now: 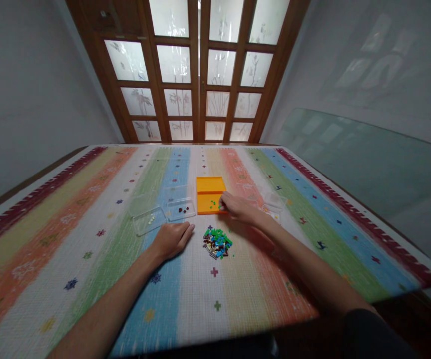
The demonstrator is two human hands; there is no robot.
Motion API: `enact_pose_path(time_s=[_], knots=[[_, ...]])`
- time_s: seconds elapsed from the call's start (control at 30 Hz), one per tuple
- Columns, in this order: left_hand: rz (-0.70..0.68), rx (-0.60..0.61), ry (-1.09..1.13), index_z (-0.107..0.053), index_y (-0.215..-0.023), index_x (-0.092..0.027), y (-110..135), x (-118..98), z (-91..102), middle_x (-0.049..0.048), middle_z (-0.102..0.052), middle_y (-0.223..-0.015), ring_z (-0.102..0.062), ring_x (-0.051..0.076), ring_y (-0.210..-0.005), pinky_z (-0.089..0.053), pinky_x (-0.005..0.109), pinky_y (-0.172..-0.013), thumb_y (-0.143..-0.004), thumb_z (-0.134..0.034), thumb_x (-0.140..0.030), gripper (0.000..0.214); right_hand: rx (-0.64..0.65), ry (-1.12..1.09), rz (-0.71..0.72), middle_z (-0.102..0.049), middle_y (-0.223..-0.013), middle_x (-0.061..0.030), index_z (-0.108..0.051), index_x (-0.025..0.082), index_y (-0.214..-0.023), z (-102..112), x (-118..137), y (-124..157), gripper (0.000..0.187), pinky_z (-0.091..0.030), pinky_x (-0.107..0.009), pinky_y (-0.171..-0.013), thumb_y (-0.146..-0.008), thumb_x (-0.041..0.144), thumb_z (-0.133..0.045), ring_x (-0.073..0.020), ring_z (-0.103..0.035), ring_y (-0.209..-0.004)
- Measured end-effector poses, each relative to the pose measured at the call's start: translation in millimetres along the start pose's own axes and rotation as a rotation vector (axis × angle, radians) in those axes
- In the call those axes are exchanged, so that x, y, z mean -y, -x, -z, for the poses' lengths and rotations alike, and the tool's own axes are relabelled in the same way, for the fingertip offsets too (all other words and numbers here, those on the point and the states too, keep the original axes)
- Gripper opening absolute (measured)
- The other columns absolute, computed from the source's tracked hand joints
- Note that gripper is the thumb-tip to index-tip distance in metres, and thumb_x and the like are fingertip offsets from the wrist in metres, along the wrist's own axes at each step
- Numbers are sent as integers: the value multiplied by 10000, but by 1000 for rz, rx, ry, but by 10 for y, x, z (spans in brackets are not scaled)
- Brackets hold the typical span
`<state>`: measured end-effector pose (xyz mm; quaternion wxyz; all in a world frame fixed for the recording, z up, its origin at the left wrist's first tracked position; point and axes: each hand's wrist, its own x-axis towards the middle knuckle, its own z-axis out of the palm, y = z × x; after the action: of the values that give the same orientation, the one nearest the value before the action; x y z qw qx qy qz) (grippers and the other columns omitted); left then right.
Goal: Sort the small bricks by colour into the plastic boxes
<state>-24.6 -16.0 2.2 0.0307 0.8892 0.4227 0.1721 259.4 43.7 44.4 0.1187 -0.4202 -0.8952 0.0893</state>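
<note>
An orange box [204, 205] with its lid folded back stands in the middle of the table, several small green bricks [213, 203] lying inside. Over its right side, my right hand [233, 205] is closed with the fingertips pinched together at the box floor. A green speck shows right beside those fingertips; whether it is held cannot be made out. My left hand [172, 240] rests on the cloth, fingers curled in, with nothing visible in it. Between the hands and nearer to me lies a pile of small building bricks [218, 243], green, blue, brown, white and grey.
Left of the box, one clear plastic tray [170, 215] holds brown pieces and another clear tray [138, 227] holds pale yellow ones. A further clear tray [278, 219] sits beyond my right forearm. A striped cloth [99, 259] covers the table; wooden glazed doors [199, 99] stand behind.
</note>
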Motion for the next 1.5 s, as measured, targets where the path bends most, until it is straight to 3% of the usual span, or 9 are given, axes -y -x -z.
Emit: enact_pose_path(time_s=[0.23, 0.6, 0.73, 0.83, 1.0, 1.17, 1.33, 1.5], knots=[[-2, 18, -4, -557, -788, -195, -15, -16, -1, 53, -651, -678, -606, 181, -598, -396, 281, -579, -1060, -282, -362, 421, 82, 84, -55, -664, -937, -113, -578, 178, -959, 58, -21, -255, 135, -334, -309, -637, -875, 79, -542, -207, -569, -769], [-14, 36, -36, -561, -787, -193, -17, -34, 11, 54, -644, -680, -607, 185, -612, -404, 277, -582, -1062, -273, -362, 433, 65, 149, -9, -695, -1063, -99, -664, 183, -1034, -3, -124, -244, 298, -415, -267, -707, -820, 0, -569, -188, -617, -873], [-6, 20, -15, -568, -790, -196, -19, -33, 7, 47, -636, -674, -598, 179, -606, -416, 275, -587, -1056, -283, -371, 428, -38, 49, 25, -693, -1091, -99, -679, 177, -1056, 67, -145, -140, 370, -436, -273, -769, -796, -48, -541, -191, -629, -925], [-8, 18, 1, -570, -791, -194, -18, -28, 1, 48, -635, -670, -597, 180, -605, -421, 278, -586, -1054, -279, -371, 430, -115, -44, 63, -692, -1036, -102, -690, 165, -1044, 119, -148, 6, 287, -444, -286, -775, -871, 9, -522, -193, -629, -913], [-13, 24, -14, -567, -791, -197, -12, -15, 1, 54, -650, -683, -609, 183, -612, -407, 279, -577, -1060, -265, -376, 443, -24, -193, 118, -677, -936, -73, -711, 181, -1031, 134, -48, 310, 154, -458, -283, -724, -941, 223, -593, -174, -610, -819], [-9, 42, -42, -566, -791, -196, -8, -5, -10, 59, -663, -691, -619, 188, -616, -388, 282, -572, -1065, -266, -365, 440, 141, -330, 43, -679, -1050, -71, -688, 188, -1107, 32, 91, 539, 196, -483, -291, -800, -933, 170, -600, -170, -625, -909], [-22, 18, -16, -554, -775, -199, -4, 0, -14, 48, -652, -670, -605, 179, -587, -369, 283, -563, -1066, -276, -368, 436, 92, -235, 34, -643, -1113, -70, -666, 236, -1182, -77, 205, 616, 259, -473, -306, -834, -984, 156, -519, -178, -608, -974], [-23, 17, -23, -549, -760, -201, -6, -4, -3, 44, -648, -664, -593, 173, -573, -368, 281, -563, -1068, -270, -370, 448, -5, -191, 58, -653, -1007, -70, -699, 207, -1090, -161, 251, 608, 269, -455, -281, -766, -965, 92, -491, -166, -607, -883]])
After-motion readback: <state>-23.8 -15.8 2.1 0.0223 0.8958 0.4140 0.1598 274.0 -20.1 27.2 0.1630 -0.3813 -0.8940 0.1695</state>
